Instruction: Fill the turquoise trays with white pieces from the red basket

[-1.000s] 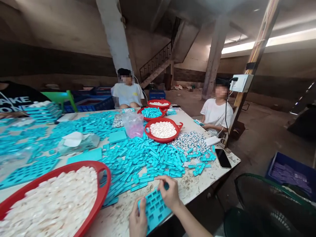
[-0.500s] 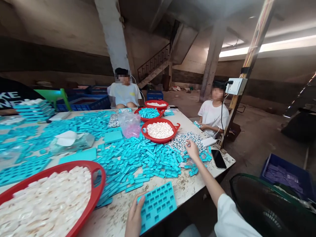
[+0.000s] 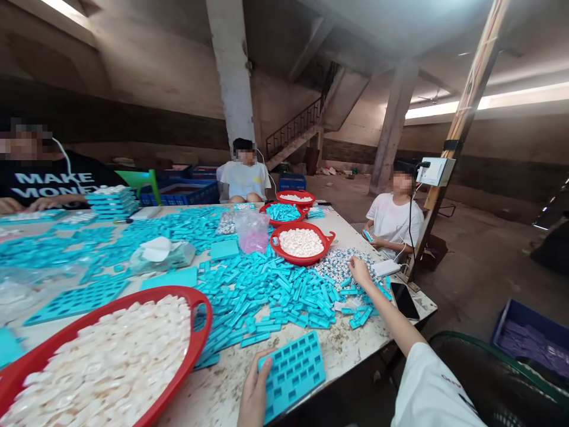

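Head view: my left hand (image 3: 254, 388) grips the left edge of the blue tray (image 3: 296, 373), bottom centre of frame; pockets look unfilled. My right hand (image 3: 361, 273) is at the pile of small white-and-blue pieces (image 3: 329, 264), right of centre, fingertips bunched; can't tell if one's pinched. Step looks like picking; next calls for a clean fingertip pinch, tray steady.

The bottom edge of the view cuts off the left hand (image 3: 254, 388), which covers part of one side of the turquoise tray (image 3: 296, 376). Beyond the tray, the fingertips of the right hand (image 3: 361, 273) are too small to tell whether they pinch anything from the speckled pile (image 3: 335, 261). Left of the tray, the large red basket (image 3: 189, 363) runs out of view, as does the fan (image 3: 493, 379) to the tray's right.
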{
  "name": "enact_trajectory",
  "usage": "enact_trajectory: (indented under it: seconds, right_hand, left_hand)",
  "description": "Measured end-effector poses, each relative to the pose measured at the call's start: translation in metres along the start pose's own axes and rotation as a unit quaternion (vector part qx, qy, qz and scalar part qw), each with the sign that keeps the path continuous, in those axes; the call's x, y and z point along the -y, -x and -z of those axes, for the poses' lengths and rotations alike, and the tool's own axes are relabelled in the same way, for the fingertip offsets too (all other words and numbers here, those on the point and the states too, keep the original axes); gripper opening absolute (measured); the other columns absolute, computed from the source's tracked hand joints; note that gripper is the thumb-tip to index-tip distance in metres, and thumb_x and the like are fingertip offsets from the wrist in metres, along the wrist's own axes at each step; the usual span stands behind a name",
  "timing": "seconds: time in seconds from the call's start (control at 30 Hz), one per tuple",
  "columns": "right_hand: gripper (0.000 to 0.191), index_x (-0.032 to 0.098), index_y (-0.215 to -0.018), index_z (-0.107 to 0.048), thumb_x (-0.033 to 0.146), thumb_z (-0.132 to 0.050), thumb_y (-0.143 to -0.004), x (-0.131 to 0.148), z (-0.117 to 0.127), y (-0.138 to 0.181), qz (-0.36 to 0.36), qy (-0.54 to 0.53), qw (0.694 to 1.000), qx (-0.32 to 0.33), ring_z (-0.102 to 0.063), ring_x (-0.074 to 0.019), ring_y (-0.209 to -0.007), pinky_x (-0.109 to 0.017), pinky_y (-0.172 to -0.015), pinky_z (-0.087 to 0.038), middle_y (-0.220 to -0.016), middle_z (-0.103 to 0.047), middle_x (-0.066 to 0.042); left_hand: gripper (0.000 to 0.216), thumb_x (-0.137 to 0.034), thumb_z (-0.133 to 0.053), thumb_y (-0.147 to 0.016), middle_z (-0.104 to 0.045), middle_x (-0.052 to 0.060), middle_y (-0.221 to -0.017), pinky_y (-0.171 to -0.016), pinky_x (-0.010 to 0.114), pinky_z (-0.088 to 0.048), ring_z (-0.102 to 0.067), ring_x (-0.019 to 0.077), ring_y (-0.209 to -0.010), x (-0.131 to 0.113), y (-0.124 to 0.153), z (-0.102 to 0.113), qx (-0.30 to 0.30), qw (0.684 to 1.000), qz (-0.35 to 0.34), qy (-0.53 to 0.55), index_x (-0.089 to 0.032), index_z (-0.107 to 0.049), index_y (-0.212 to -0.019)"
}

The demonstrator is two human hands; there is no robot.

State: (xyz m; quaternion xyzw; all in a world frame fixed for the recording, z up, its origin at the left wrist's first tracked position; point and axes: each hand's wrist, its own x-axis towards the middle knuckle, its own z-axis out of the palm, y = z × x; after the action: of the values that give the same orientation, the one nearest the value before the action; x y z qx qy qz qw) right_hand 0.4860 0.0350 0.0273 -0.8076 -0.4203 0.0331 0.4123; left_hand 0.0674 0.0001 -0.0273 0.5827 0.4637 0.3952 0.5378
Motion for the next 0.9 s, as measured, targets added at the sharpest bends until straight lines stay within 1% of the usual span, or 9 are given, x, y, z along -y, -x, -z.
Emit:
enact_trajectory:
  seconds: [0.07,0.17,0.27,0.37,0.47,0.57,0.63,0.73,0.9]
  right_hand:
    - [0.012,0.016,-0.092,-0.07,0.019,-0.061,-0.085,0.012,-0.004,0.01,-0.001,-0.033,0.999,-0.013,-0.07,-0.0201,-0.082,-0.027,-0.079,-0.05,-0.082,-0.074,-0.008]
    - [0.014,0.016,-0.09,-0.069,0.026,-0.059,-0.085,0.035,-0.017,0.039,0.012,-0.095,0.995,-0.009,-0.073,-0.0208,-0.078,-0.028,-0.072,-0.056,-0.083,-0.075,-0.008]
    - [0.018,0.018,-0.088,-0.069,0.034,-0.062,-0.084,0.062,-0.033,0.079,0.033,-0.152,0.988,0.023,-0.075,-0.0215,-0.076,-0.029,-0.068,-0.059,-0.081,-0.077,-0.007]
    - [0.022,0.018,-0.089,-0.07,0.039,-0.065,-0.084,0.091,-0.042,0.123,0.061,-0.231,0.969,0.056,-0.075,-0.0221,-0.076,-0.029,-0.068,-0.06,-0.081,-0.077,-0.007]
    - [0.019,0.02,-0.089,-0.071,0.037,-0.065,-0.086,0.118,-0.043,0.164,0.102,-0.278,0.951,0.085,-0.074,-0.0213,-0.074,-0.03,-0.07,-0.06,-0.08,-0.076,-0.006]
    - [0.011,0.021,-0.089,-0.072,0.03,-0.066,-0.085,0.137,-0.043,0.192,0.143,-0.258,0.947,0.125,-0.074,-0.0206,-0.073,-0.029,-0.071,-0.06,-0.08,-0.077,-0.004]
    - [0.01,0.022,-0.09,-0.072,0.028,-0.066,-0.085,0.144,-0.045,0.206,0.155,-0.252,0.944,0.148,-0.075,-0.0209,-0.074,-0.029,-0.072,-0.06,-0.08,-0.077,-0.004]
    - [0.012,0.022,-0.09,-0.072,0.032,-0.067,-0.087,0.145,-0.051,0.22,0.15,-0.278,0.934,0.164,-0.076,-0.0219,-0.076,-0.028,-0.073,-0.061,-0.08,-0.077,-0.005]
    - [0.026,0.019,-0.088,-0.073,0.045,-0.074,-0.083,0.138,-0.07,0.228,0.126,-0.358,0.906,0.187,-0.076,-0.0249,-0.079,-0.029,-0.072,-0.063,-0.084,-0.077,-0.009]
  left_hand:
    - [0.053,-0.069,-0.049,-0.082,-0.072,0.007,-0.114,-0.104,0.044,-0.05,-0.062,0.0327,-0.121,-0.001,-0.001,0.0,-0.008,1.0,-0.013,-0.001,-0.024,-0.065,-0.103]
    - [0.058,-0.074,-0.049,-0.079,-0.071,0.007,-0.115,-0.105,0.045,-0.05,-0.061,0.0334,-0.123,0.0,-0.001,-0.002,-0.028,1.0,-0.015,-0.002,-0.024,-0.064,-0.105]
    - [0.06,-0.076,-0.052,-0.075,-0.072,0.007,-0.114,-0.106,0.046,-0.048,-0.061,0.034,-0.122,0.001,-0.003,-0.004,-0.045,0.999,-0.014,0.001,-0.024,-0.065,-0.104]
    - [0.061,-0.077,-0.056,-0.073,-0.073,0.007,-0.113,-0.109,0.049,-0.045,-0.061,0.0351,-0.122,0.002,-0.004,-0.005,-0.039,0.999,-0.018,0.012,-0.024,-0.065,-0.101]
    - [0.061,-0.078,-0.055,-0.073,-0.072,0.008,-0.113,-0.11,0.051,-0.043,-0.061,0.0354,-0.121,0.002,-0.007,-0.004,-0.021,0.999,-0.022,0.016,-0.024,-0.066,-0.1]
    - [0.06,-0.078,-0.056,-0.074,-0.072,0.008,-0.112,-0.109,0.05,-0.043,-0.061,0.035,-0.12,0.005,-0.009,-0.004,-0.03,0.999,-0.024,0.019,-0.024,-0.067,-0.099]
    - [0.059,-0.076,-0.058,-0.073,-0.072,0.008,-0.109,-0.108,0.049,-0.044,-0.061,0.0347,-0.118,0.006,-0.008,-0.006,-0.042,0.998,-0.028,0.023,-0.024,-0.067,-0.098]
    - [0.054,-0.073,-0.06,-0.074,-0.072,0.007,-0.101,-0.102,0.045,-0.047,-0.063,0.0327,-0.11,0.005,0.0,-0.009,-0.048,0.998,-0.035,0.032,-0.024,-0.067,-0.095]
    - [0.042,-0.065,-0.055,-0.083,-0.07,0.004,-0.089,-0.091,0.038,-0.05,-0.064,0.0269,-0.095,-0.001,0.007,-0.015,-0.064,0.996,-0.05,0.037,-0.024,-0.063,-0.088]
